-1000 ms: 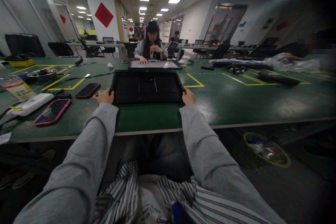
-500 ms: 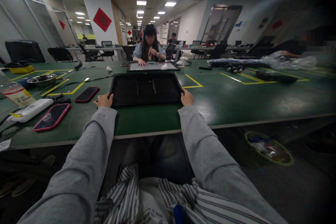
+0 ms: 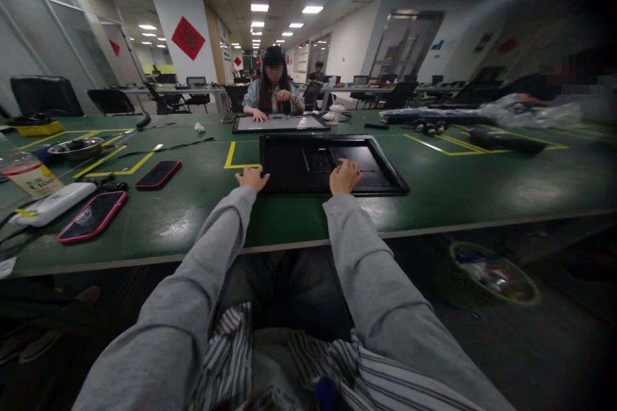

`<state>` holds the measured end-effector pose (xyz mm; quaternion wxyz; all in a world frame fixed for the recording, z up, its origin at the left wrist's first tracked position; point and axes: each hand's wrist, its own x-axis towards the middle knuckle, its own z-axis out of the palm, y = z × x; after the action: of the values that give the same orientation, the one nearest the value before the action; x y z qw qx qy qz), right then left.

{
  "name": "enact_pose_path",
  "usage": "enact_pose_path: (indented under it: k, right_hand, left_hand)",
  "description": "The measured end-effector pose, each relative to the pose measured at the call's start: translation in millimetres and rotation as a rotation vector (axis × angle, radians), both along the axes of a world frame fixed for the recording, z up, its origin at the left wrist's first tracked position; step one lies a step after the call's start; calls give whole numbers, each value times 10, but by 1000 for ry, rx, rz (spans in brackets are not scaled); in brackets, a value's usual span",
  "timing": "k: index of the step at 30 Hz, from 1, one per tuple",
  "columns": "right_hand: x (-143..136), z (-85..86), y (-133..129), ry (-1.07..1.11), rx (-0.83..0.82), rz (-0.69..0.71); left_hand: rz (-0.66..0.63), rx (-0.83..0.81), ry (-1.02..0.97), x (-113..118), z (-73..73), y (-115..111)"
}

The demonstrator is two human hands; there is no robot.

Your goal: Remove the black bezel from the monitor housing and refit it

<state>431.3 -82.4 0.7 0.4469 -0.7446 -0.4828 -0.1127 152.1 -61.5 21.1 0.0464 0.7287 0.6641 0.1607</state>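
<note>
A shallow black rectangular cover [image 3: 286, 167], like a monitor's back shell, lies on the green table with its hollow side up. Inside it are a raised square section and thin light strips. My left hand [image 3: 251, 178] is at the cover's left edge, fingers bent against the rim. Over the cover's near middle, my right hand [image 3: 345, 176] is closed with its fingers curled downward. Whatever those fingers hold or press is hidden beneath them.
Across the green table [image 3: 289, 221], a person sits with hands on a grey panel [image 3: 289, 122]. Left are two red-edged phones [image 3: 158, 174], a white power strip [image 3: 62, 203], a bottle [image 3: 31, 173] and a metal bowl [image 3: 77, 148]. A basket [image 3: 496, 273] stands below, right.
The black cover has moved right along the table. My left hand has followed its left edge, while my right hand has left the right edge and is now over the cover's inside.
</note>
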Motion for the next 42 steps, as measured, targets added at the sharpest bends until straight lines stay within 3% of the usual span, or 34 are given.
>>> enact_pose_path:
  k: [4, 6, 8, 11, 18, 21, 24, 31, 35, 37, 39, 42]
  right_hand:
    - [104, -15, -37, -14, 7, -21]
    - [199, -27, -63, -10, 11, -52]
    - [295, -39, -84, 18, 14, -91]
    - [388, -57, -87, 55, 24, -106]
    - [331, -38, -40, 1, 98, 48]
    - [244, -30, -17, -118, 89, 141]
    - [152, -41, 5, -289, 45, 197]
    - [62, -52, 23, -474, -21, 273]
    - [169, -85, 42, -327, 29, 101]
    - [240, -132, 74, -224, 19, 23]
    - [307, -193, 125, -148, -59, 49]
    - [383, -278, 215, -94, -221, 209]
  left_hand:
    - [-215, -46, 42, 1179, 55, -128]
    - [-220, -66, -17, 1647, 31, -208]
    - [-166, -86, -102, 1948, -18, -271]
    - [-126, -65, -172, 2087, -89, -307]
    - [-141, -59, -202, 1851, -97, -241]
    - [-132, -31, -205, 1607, -100, -188]
    - [-81, 4, -166, 1156, -131, -86]
    - [57, 46, -3, -513, -209, 133]
    - [197, 21, -74, -1511, -215, 76]
    - [227, 13, -114, -1891, -219, -3]
    - [256, 36, -120, -2129, -228, -87]
    - [305, 161, -78, -2215, -233, -193]
